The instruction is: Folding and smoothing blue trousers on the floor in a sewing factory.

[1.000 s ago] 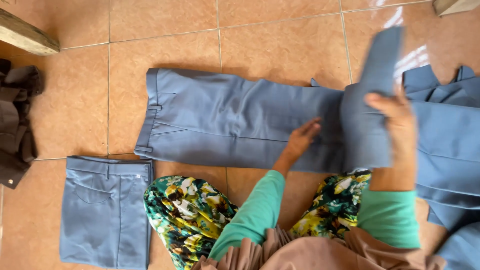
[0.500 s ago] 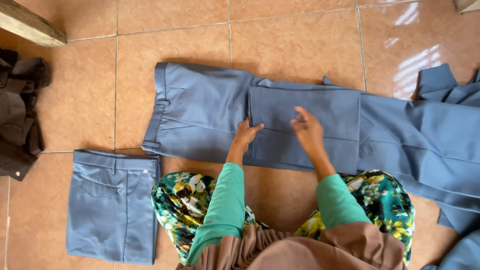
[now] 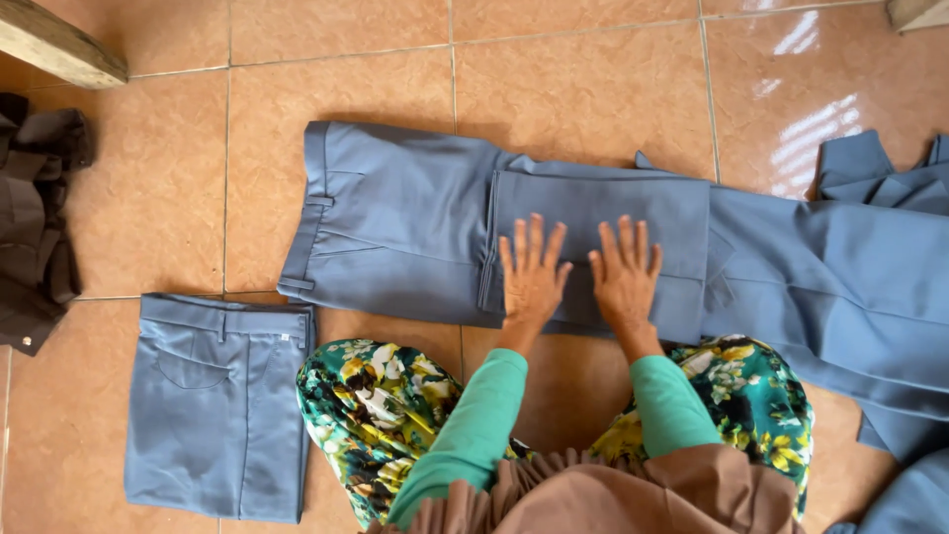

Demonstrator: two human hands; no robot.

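Knees: floral skirt [image 3: 381, 415] spread at 6 o'clock; green sleeves reached away toward 12.
Left hand [image 3: 531, 269]: lay flat, fingers splayed, gripping nothing; it pressed the folded-over leg panel [image 3: 603, 222].
Right hand [image 3: 624, 272]: open too, palm down just beside the left; both sat on that panel.
Trousers [image 3: 395, 232]: blue-grey, flat on the tiled floor [image 3: 583, 89] at centre; long axis ran 9 to 3; waistband faced 9 o'clock.
Progress: I judged one fold laid and being smoothed; further folds remained, since the piece was longer than the finished pair.
Finished pair [image 3: 217, 405]: folded compact at 8 o'clock.
Waiting: more blue garments [image 3: 880, 297] at 3 o'clock.
Far left: dark clothing [image 3: 35, 218] at 9 o'clock.
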